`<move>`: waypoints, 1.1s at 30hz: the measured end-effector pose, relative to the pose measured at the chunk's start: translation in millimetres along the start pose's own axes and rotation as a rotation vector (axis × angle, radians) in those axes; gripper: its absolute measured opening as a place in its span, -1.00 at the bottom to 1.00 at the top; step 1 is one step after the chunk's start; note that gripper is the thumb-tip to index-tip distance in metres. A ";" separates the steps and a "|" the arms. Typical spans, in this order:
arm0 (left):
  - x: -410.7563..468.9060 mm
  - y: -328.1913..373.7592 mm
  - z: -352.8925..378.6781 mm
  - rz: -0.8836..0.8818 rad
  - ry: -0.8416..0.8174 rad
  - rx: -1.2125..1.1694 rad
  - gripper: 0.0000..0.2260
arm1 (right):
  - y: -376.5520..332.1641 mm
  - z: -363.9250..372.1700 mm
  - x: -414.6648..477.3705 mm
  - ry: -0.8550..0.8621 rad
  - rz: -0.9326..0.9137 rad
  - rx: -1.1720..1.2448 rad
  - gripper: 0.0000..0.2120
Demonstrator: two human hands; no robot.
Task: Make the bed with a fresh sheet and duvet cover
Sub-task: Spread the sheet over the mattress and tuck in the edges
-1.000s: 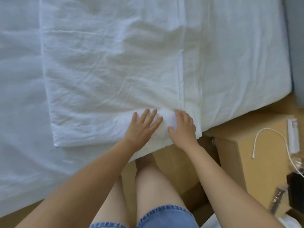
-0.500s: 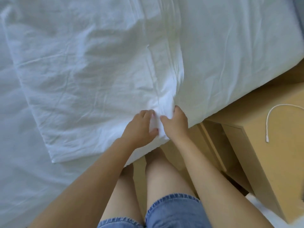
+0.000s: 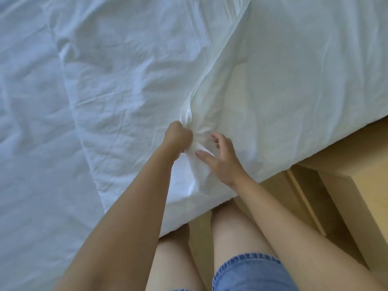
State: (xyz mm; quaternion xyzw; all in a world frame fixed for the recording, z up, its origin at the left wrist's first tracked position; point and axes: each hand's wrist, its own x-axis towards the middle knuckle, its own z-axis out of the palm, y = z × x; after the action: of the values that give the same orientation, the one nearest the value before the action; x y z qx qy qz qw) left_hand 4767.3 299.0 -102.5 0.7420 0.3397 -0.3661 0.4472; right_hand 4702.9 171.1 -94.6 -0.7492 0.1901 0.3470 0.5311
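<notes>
Seen from above, a person stands at the edge of a bed [image 3: 315, 85] whose smooth white surface ends in a soft, rounded side. A white cover [image 3: 126, 91] of thin woven cloth, heavily creased, lies spread flat on the bed, its near corner just overhanging the bed's side. To the left of it lies puffier, rumpled white bedding [image 3: 31, 143]. The left grip [image 3: 178, 134], a bare hand, is clenched into a fist around a bunch of the cover's right edge, and the cloth rises from it as a tight ridge of folds running up and to the right. The right grip [image 3: 222, 159], also a bare hand, is released: its fingers are spread and loosely curved just beside the fist, with the thumb lying on the gathered cloth and nothing held. Lower down are bare legs and blue denim shorts [image 3: 245, 271] with a stitched hem. At the right stands a boxy, pale wood-look cabinet [image 3: 367, 185] with flat faces and sharp edges, on a floor [image 3: 199, 238] of a similar pale tan.
</notes>
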 end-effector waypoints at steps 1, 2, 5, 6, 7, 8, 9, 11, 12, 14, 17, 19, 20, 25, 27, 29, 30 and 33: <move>1.2 -2.7 -1.5 0.006 0.018 0.038 -0.87 | -4.7 3.5 6.3 0.030 0.057 0.133 -0.26; -0.1 -5.8 -3.2 0.028 0.039 0.084 -0.90 | -12.3 7.9 12.9 0.060 0.095 0.241 -0.21; -18.8 -22.6 -12.4 0.209 0.111 0.142 -0.96 | -45.7 34.2 39.8 0.085 0.155 0.300 0.05; -26.4 -31.9 -20.3 0.291 0.134 0.123 -0.97 | -60.7 48.5 46.8 0.076 0.176 0.262 0.14; -32.8 -43.0 -31.2 0.364 0.162 0.099 -0.98 | -75.1 64.8 50.7 0.072 0.186 0.204 0.17; -37.2 -55.5 -45.6 0.418 0.193 0.079 -0.99 | -88.4 82.6 52.7 0.077 0.181 0.132 0.15; -40.7 -68.7 -63.8 0.450 0.228 0.069 -0.99 | -100.0 101.9 52.7 0.090 0.159 0.057 0.05; -47.8 -96.8 -109.9 0.480 0.305 0.065 -0.91 | -123.6 147.1 48.3 0.133 0.048 -0.071 -0.34; -51.5 -113.0 -137.2 0.491 0.336 0.058 -0.87 | -135.1 175.0 43.0 0.142 -0.012 -0.124 -0.50; -58.1 -151.2 -197.2 0.521 0.384 0.044 -0.81 | -156.5 243.0 29.2 0.124 -0.121 -0.193 -0.59; -75.4 -227.1 -299.1 0.483 0.510 0.009 -0.74 | -183.1 374.8 3.8 0.003 -0.279 -0.292 -0.60; -91.5 -291.9 -365.3 0.420 0.641 -0.040 -0.73 | -196.3 473.9 -17.2 -0.125 -0.386 -0.373 -0.65; -100.7 -326.8 -395.7 0.376 0.718 -0.065 -0.73 | -201.1 524.2 -29.2 -0.203 -0.436 -0.420 -0.68; -102.6 -494.2 -484.5 0.027 0.937 -0.179 -0.70 | -177.3 712.0 -65.0 -0.666 -0.446 -0.651 -0.51; -81.5 -536.7 -478.0 -0.201 0.802 -0.196 -0.53 | -140.5 729.2 -61.2 -0.842 -0.333 -0.759 -0.32; -63.4 -559.3 -455.8 -0.334 0.659 -0.150 -0.39 | -107.0 718.2 -54.7 -0.823 -0.281 -0.865 -0.28; -56.2 -562.9 -444.4 -0.334 0.645 -0.111 -0.34 | -95.1 705.7 -49.8 -0.765 -0.278 -0.881 -0.30; -35.2 -549.4 -431.6 -0.230 0.757 -0.075 -0.26 | -87.3 652.7 -26.4 -0.462 -0.297 -0.869 -0.41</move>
State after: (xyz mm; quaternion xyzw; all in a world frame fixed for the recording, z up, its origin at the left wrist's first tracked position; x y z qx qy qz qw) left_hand 4396.2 889.4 -157.4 0.7646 0.5748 -0.1018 0.2731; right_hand 4534.4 806.2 -144.9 -0.8237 -0.2025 0.4710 0.2423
